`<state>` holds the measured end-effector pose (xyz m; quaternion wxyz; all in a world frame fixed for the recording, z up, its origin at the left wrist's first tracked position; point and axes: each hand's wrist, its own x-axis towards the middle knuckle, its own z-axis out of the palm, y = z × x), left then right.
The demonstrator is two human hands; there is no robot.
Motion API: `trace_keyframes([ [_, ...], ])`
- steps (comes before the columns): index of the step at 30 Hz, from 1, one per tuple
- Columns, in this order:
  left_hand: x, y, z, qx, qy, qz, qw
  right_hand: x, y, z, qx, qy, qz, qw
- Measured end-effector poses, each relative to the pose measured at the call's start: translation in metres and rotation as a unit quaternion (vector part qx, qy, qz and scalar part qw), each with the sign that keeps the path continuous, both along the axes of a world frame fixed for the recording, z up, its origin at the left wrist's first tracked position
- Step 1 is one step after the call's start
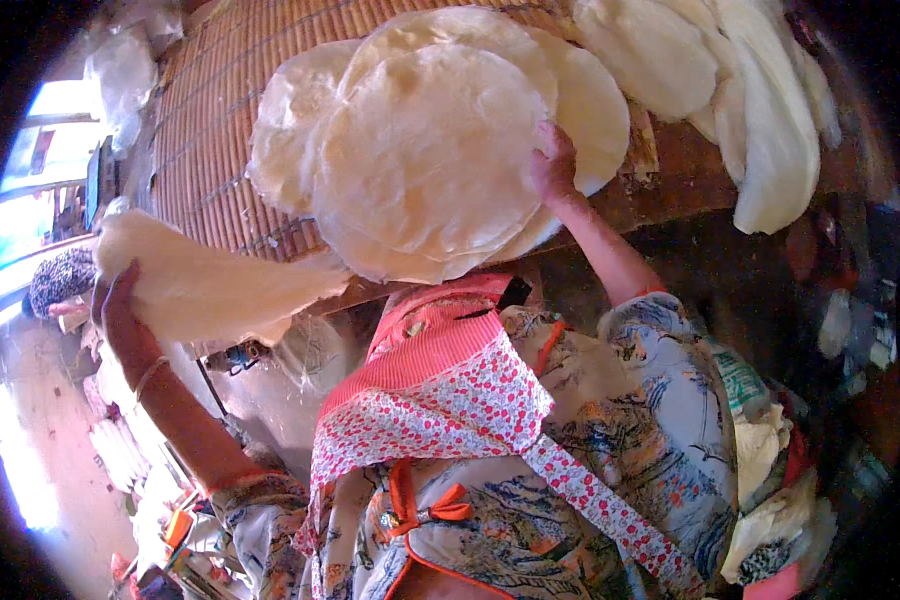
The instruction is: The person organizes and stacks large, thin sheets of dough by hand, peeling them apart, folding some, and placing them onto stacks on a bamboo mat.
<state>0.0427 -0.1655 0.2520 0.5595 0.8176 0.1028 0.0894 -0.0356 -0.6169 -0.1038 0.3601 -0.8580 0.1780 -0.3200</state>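
Note:
Out to the left, my left hand (125, 292) grips a thin, pale, pliable sheet (202, 281) that hangs in folds towards the middle. Its far end comes close to a stack of similar round sheets. The top round sheet (431, 146) lies flat, with uneven edges and a lightly blistered surface. My right hand (556, 166) is at the right edge of this top sheet, fingers curled on the rim. More overlapping sheets (292, 124) show underneath, to the left and right. The material could be a thin dough or dried food sheet.
A slatted cane or bamboo mat (210, 142) lies beneath the stack. Long pale sheets (769, 112) droop over the wooden edge at upper right. My floral apron (435, 420) is close to the table edge. Another person's patterned head covering (64, 281) shows at far left.

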Motion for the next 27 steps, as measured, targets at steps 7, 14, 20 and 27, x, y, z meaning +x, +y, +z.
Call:
trace_keyframes([
  [7,0.060,-0.145,-0.073,-0.008,0.041,-0.240,0.970,-0.001,0.011,0.016,0.227,0.031,0.002,0.973],
  [14,0.063,-0.231,-0.186,0.107,0.029,-0.354,0.929,0.015,0.034,0.080,0.544,0.074,0.054,0.834],
  [20,0.067,-0.249,-0.206,0.173,-0.012,-0.327,0.929,0.024,0.045,0.099,0.655,0.085,0.133,0.739],
  [27,0.070,-0.246,-0.192,0.123,0.047,-0.295,0.946,0.033,0.070,0.119,0.611,0.109,0.224,0.751],
])
